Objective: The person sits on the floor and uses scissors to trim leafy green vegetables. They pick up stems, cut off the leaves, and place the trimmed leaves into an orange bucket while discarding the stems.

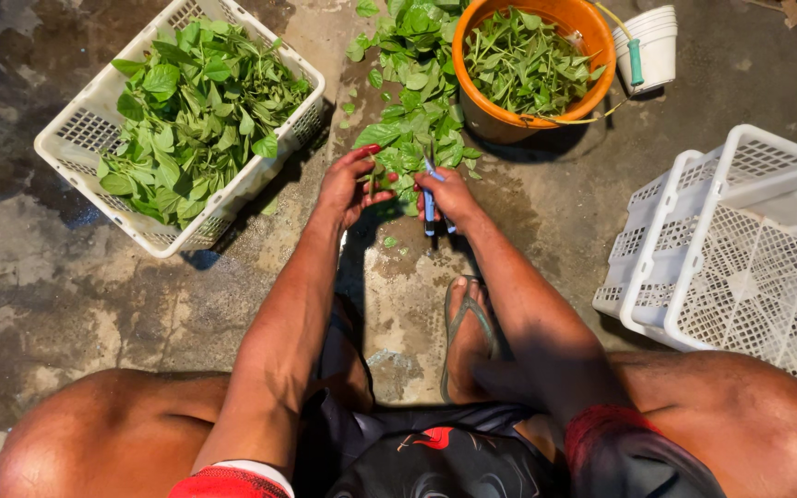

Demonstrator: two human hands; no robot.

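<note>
Scissors [431, 198] upright, tips toward leaves [412, 129].

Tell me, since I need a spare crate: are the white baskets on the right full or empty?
Empty. The stacked white baskets show only bare lattice walls, with no leaves inside.

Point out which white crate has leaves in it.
The white crate at upper left, full of green leaves; the stacked crates on the right hold none.

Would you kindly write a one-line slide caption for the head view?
Seated person's left hand gathers leafy stems while right hand holds blue-handled scissors on concrete.
</note>
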